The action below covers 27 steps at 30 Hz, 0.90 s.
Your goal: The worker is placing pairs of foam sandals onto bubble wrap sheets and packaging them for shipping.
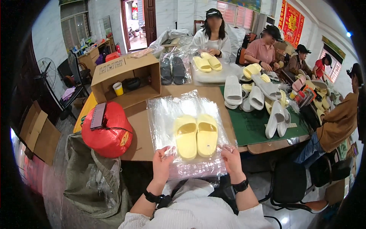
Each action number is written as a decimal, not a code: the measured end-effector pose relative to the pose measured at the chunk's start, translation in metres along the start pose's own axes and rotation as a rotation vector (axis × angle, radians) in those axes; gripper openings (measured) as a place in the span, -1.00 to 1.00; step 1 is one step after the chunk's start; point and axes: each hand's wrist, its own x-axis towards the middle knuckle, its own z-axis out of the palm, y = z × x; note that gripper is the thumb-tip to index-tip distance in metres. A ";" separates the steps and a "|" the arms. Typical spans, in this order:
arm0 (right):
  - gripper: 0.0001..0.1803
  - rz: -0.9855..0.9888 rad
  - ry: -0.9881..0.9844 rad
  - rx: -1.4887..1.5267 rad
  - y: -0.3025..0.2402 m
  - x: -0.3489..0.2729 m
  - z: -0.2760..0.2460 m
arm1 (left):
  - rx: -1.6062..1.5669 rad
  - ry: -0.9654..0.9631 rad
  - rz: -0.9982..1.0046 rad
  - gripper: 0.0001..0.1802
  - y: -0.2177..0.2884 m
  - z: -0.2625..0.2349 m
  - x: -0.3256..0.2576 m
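A pair of pale yellow slide slippers [186,143] lies side by side, toes away from me, on a stack of clear plastic bags [164,110] at the table's near edge. Whether the slippers are inside the top bag or on it, I cannot tell. At the stack's near left corner, my left hand [162,162] is closed on the plastic bag's edge. Right of the slippers, my right hand [231,158] pinches the plastic bag's other edge, thumb on top. Neither hand touches the slippers.
A red twine roll [110,133] with a phone [98,115] on it stands left, beside an open cardboard box [126,70]. Grey slippers [233,91] and yellow ones cover the green mat [248,129] at right. Several people work beyond. A sack [89,179] hangs lower left.
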 end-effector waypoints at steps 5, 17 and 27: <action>-0.72 0.085 0.109 0.084 0.007 -0.004 -0.001 | -0.271 -0.011 -0.309 -0.69 0.001 -0.006 0.002; -0.52 0.109 0.007 -0.265 0.004 -0.021 0.026 | -0.001 -0.325 -0.481 -0.52 0.015 0.011 0.012; -0.70 -0.387 -0.004 -0.545 -0.022 -0.017 0.070 | -0.086 -0.166 -0.194 -0.57 0.021 0.030 0.017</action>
